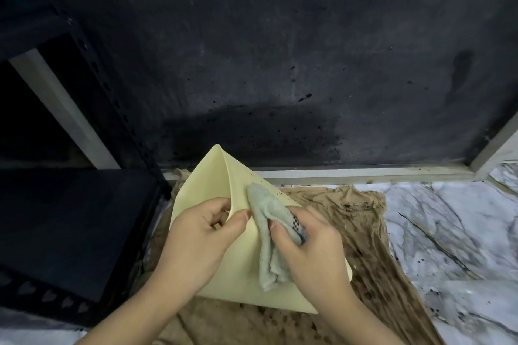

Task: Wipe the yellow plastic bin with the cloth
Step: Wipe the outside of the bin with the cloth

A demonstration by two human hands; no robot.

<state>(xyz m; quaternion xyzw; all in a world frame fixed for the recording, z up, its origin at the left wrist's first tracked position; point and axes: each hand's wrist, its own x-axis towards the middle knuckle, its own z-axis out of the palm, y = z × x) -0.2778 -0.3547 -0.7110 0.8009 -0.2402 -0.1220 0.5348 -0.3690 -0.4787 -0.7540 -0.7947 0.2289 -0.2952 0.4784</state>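
On the brown sheet (364, 246) spread over the floor, right in front of me, the yellow bin (201, 185) stands tipped up on edge, one corner pointing up toward the dark wall (280, 36). Its pale side faces me, and small dark specks dot the surface just above the cloth (266, 221).

My left hand (196, 238) grips the bin at its near edge: thumb and fingers (224, 204) curl around the rim and pinch the plastic between them, holding it tilted. My right hand (311, 249) is closed on the grey-green cloth, its fingers pressed together around a bunched fold, the thumb laid across it. The upper end of the cloth lies flat against the bin's side, and the loose tail hangs down below my palm, still touching the plastic. The two hands sit close together, the left thumb tip just beside the cloth.

The bin's lower edge rests on the sheet near my wrists. To the left a black metal shelf (70, 218) stands just beside the bin, leaving little room on that side. Behind, the wall rises close past the bin's top corner. To the right the stained sheet runs on, and beyond it the marbled floor (448, 218) lies open, speckled with dark spots.
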